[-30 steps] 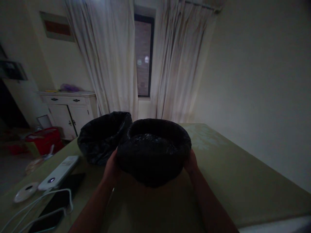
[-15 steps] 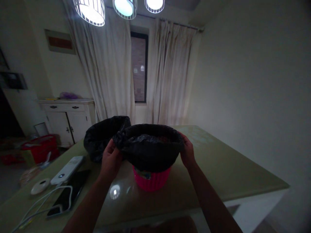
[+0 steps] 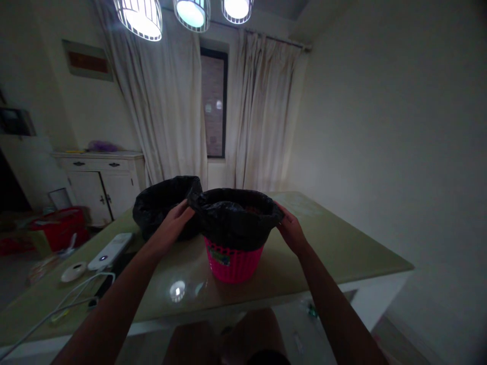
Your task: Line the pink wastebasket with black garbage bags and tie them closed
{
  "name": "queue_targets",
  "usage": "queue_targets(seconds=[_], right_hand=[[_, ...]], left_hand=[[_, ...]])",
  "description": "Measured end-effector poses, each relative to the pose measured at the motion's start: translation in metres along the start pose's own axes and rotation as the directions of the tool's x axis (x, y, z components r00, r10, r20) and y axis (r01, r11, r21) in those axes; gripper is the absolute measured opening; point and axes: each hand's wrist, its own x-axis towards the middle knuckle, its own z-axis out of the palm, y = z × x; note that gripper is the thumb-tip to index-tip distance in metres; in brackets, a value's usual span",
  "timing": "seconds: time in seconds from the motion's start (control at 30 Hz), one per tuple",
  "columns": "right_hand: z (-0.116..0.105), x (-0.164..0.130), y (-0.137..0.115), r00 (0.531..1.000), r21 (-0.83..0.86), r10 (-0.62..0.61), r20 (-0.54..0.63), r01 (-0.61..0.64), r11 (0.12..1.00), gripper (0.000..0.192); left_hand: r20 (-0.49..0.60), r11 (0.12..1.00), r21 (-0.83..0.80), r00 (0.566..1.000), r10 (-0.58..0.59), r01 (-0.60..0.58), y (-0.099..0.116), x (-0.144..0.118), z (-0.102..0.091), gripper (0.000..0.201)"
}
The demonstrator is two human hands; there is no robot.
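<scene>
On the green table [image 3: 342, 248], pink bin [image 3: 233, 262] stands upright between my hands. Left hand [image 3: 173, 223] and right hand [image 3: 289, 229] each pinch the black liner [image 3: 234, 220] at opposite rim sides, equally near; second lined bin [image 3: 162, 208] touching behind-left.

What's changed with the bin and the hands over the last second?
The pink bin went from raised near the camera to standing on the table. The left hand and right hand moved up to the rim of its black bag. The second black-lined bin stayed put.
</scene>
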Motion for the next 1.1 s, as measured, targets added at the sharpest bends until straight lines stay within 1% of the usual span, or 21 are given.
queue_targets(seconds=[0.07, 0.13, 0.17, 0.23, 0.3, 0.37, 0.43, 0.5, 0.57, 0.63, 0.67, 0.73, 0.8, 0.87, 0.93, 1.0, 1.03, 1.1], right_hand=[[0.0, -0.002, -0.007, 0.999, -0.036, 0.028, -0.015, -0.028, 0.999, 0.072], [0.0, 0.0, -0.014, 0.999, -0.121, 0.042, -0.023, -0.045, 0.992, 0.07], [0.0, 0.002, -0.018, 0.999, -0.193, 0.034, -0.026, -0.039, 0.98, 0.07], [0.0, 0.01, -0.027, 0.999, -0.374, -0.007, -0.037, -0.007, 0.928, 0.074], [0.001, 0.019, -0.036, 0.998, -0.548, -0.062, -0.034, 0.033, 0.836, 0.081], [0.002, 0.027, -0.045, 0.995, -0.679, -0.1, 0.0, 0.074, 0.73, 0.084], [0.004, 0.032, -0.052, 0.991, -0.78, -0.116, 0.072, 0.129, 0.612, 0.081], [0.007, 0.035, -0.057, 0.982, -0.841, -0.121, 0.144, 0.186, 0.507, 0.071], [0.01, 0.035, -0.058, 0.975, -0.874, -0.112, 0.194, 0.223, 0.431, 0.055], [0.013, 0.034, -0.058, 0.97, -0.89, -0.108, 0.218, 0.243, 0.386, 0.048], [0.014, 0.034, -0.058, 0.968, -0.898, -0.104, 0.226, 0.249, 0.364, 0.048], [0.016, 0.035, -0.059, 0.967, -0.918, -0.089, 0.241, 0.256, 0.302, 0.052], [0.018, 0.036, -0.061, 0.967, -0.943, -0.06, 0.248, 0.255, 0.214, 0.058], [0.02, 0.037, -0.064, 0.966, -0.958, -0.04, 0.254, 0.258, 0.129, 0.063], [0.022, 0.039, -0.066, 0.963, -0.958, -0.031, 0.267, 0.269, 0.098, 0.062], [0.026, 0.04, -0.067, 0.958, -0.953, -0.016, 0.286, 0.286, 0.102, 0.06], [0.029, 0.041, -0.067, 0.955, -0.949, -0.003, 0.296, 0.295, 0.112, 0.058], [0.033, 0.042, -0.069, 0.952, -0.944, 0.017, 0.306, 0.301, 0.132, 0.055]], left_hand=[[-0.013, 0.98, 0.2, 1.0, 0.024, -0.021, 0.015, 0.003, 0.006, 0.074], [-0.066, 0.908, 0.415, 0.995, 0.081, -0.046, 0.026, 0.006, 0.015, 0.065], [-0.083, 0.864, 0.501, 0.99, 0.112, -0.055, 0.031, 0.008, 0.019, 0.061], [-0.075, 0.795, 0.604, 0.988, 0.132, -0.06, 0.037, 0.011, 0.025, 0.055], [-0.039, 0.759, 0.649, 0.994, 0.098, -0.049, 0.042, 0.012, 0.028, 0.059], [-0.025, 0.733, 0.68, 0.998, 0.054, -0.022, 0.045, 0.012, 0.029, 0.063], [0.003, 0.718, 0.696, 1.0, 0.023, -0.019, 0.049, 0.013, 0.03, 0.062], [0.042, 0.718, 0.696, 0.999, -0.004, -0.027, 0.052, 0.013, 0.032, 0.06], [0.065, 0.707, 0.707, 0.998, -0.026, -0.027, 0.052, 0.015, 0.035, 0.053], [0.072, 0.664, 0.746, 0.997, 0.004, -0.056, 0.05, 0.018, 0.038, 0.044], [0.083, 0.641, 0.762, 0.996, 0.04, -0.089, 0.048, 0.02, 0.039, 0.042], [0.112, 0.615, 0.772, 0.987, 0.116, -0.16, 0.045, 0.023, 0.04, 0.046], [0.123, 0.646, 0.741, 0.982, 0.141, -0.185, 0.044, 0.025, 0.039, 0.052], [0.122, 0.718, 0.681, 0.989, 0.085, -0.145, 0.044, 0.028, 0.035, 0.055], [0.128, 0.792, 0.606, 0.992, -0.009, -0.071, 0.045, 0.03, 0.03, 0.056], [0.114, 0.829, 0.56, 0.992, -0.055, -0.018, 0.045, 0.033, 0.026, 0.053], [0.098, 0.828, 0.561, 0.994, -0.044, -0.019, 0.045, 0.034, 0.024, 0.05], [0.067, 0.797, 0.602, 0.998, 0.004, -0.043, 0.045, 0.037, 0.023, 0.042]])
